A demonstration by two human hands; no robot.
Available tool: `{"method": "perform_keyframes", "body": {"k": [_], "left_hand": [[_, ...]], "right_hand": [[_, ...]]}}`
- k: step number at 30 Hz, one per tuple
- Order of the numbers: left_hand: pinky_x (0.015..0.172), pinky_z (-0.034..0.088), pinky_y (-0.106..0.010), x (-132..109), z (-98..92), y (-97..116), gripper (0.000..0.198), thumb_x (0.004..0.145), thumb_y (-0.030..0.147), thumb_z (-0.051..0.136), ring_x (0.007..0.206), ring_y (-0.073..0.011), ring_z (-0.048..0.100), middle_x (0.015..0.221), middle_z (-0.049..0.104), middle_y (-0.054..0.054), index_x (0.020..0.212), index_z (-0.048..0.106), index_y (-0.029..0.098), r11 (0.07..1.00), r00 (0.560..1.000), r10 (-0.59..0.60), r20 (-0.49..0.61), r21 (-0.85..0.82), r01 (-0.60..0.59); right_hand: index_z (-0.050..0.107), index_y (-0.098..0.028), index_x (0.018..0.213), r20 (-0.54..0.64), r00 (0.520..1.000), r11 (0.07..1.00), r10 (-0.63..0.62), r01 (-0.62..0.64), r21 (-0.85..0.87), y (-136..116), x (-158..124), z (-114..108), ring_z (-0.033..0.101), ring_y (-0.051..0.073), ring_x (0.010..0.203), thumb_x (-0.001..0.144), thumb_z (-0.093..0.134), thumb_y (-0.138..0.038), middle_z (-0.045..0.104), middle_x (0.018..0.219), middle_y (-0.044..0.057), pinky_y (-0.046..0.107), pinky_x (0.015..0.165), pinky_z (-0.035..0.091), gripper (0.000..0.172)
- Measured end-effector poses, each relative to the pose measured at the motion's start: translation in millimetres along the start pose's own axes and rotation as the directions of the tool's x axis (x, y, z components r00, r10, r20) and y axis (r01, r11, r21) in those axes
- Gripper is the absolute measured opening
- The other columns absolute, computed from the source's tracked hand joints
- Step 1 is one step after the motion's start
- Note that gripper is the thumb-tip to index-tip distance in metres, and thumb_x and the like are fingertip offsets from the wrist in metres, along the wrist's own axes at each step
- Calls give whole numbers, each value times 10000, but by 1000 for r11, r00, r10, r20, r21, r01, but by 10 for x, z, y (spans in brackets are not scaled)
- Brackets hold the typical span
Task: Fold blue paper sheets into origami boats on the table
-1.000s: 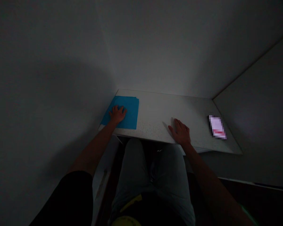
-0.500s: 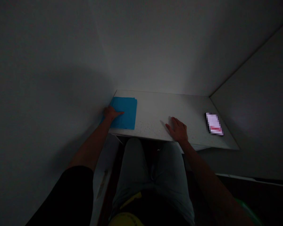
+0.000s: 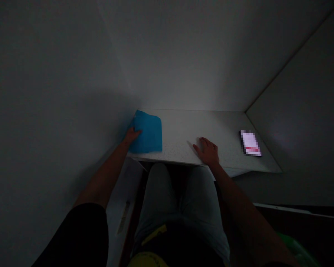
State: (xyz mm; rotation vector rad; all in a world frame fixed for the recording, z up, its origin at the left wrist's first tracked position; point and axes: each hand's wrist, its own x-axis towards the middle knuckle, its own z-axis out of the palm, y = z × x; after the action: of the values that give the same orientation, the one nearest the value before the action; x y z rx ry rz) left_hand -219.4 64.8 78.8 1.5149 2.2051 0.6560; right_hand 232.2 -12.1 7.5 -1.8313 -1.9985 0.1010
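Observation:
A square blue sheet [image 3: 149, 135], cloth or paper, lies at the left end of the white tabletop [image 3: 180, 129]. My left hand [image 3: 131, 135] grips its left edge, with the thumb on top and the other fingers mostly hidden beneath or behind it. The sheet's far left corner is raised and its far edge slants. My right hand [image 3: 208, 151] rests palm down near the front edge of the tabletop, fingers stretched and thumb apart, holding nothing.
A phone [image 3: 249, 143] with a lit, blurred screen lies at the right end. Walls [image 3: 180, 74] enclose the tabletop at the left, back and right. My knees [image 3: 159, 178] are under the front edge. Something green [image 3: 295, 248] shows at the lower right.
My left hand has closed on the blue sheet's left edge, the thumb drawing in. The sheet's far left side has lifted and bent. My right hand stays in place on the tabletop.

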Motion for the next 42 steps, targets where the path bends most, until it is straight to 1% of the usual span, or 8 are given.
{"method": "perform_keyframes", "body": {"k": [11,16,20,23,27,33,36,42], "left_hand": [[1025,615,-460,-786,162,930,495,930,508,731,1158,-309,750,1231,803,-92,1335,735,224,869,960,209,186,-486,-95],[1011,624,-467,-1049,548,1196,541,891,504,790,1144,-308,750,1282,775,-138,1319,674,194,677,891,359,278,-735,-43],[940,640,-450,-1145,843,1250,599,872,469,832,1100,-278,745,1304,736,-139,1349,556,233,669,939,295,176,-740,-71],[860,641,-411,-1237,960,1209,719,851,440,854,1036,-245,741,1292,710,-125,1424,450,279,682,943,305,133,-721,-119],[778,613,-343,-1398,1007,1114,899,751,397,922,891,-185,720,1253,689,-86,1495,424,305,706,909,396,127,-676,-213],[838,574,-358,-1493,933,1120,276,858,413,819,836,-188,663,943,711,-38,1035,751,212,809,868,480,130,-447,-381],[822,562,-333,-1400,820,1213,304,873,507,795,838,-178,642,950,673,-39,892,732,210,798,865,500,40,-409,-442],[749,524,-315,-994,794,1452,425,972,608,633,774,-188,632,788,651,-19,811,625,215,862,890,432,145,-358,-360]], "right_hand": [[591,-210,1462,37,996,933,80,-88,348,61,62,-45,653,330,1303,1039,455,-690,728,1384,155,552,1181,406,654],[315,-249,1658,148,988,603,43,-144,785,20,55,-85,730,299,1103,957,577,-755,750,1265,134,513,983,587,904],[369,-317,1627,104,995,351,-1,-97,931,40,-47,-174,729,280,958,813,811,-701,755,1155,81,485,877,630,1003],[637,-295,1390,50,998,440,31,-59,896,157,-120,-256,707,272,944,810,819,-672,756,1104,67,481,898,615,715],[737,-247,1233,-15,992,646,123,-68,761,330,-175,-361,680,256,870,860,746,-663,750,990,68,472,878,598,558],[787,-228,1010,-101,995,818,-9,66,572,342,-153,-724,655,247,890,941,689,-605,713,981,94,438,864,583,395],[767,-230,935,-198,980,830,-34,138,540,301,-49,-933,636,265,985,932,705,-629,679,1047,114,414,845,568,403],[680,-221,931,41,999,813,25,-44,580,332,405,-823,623,214,772,958,632,-652,676,814,40,347,726,518,435]]}}
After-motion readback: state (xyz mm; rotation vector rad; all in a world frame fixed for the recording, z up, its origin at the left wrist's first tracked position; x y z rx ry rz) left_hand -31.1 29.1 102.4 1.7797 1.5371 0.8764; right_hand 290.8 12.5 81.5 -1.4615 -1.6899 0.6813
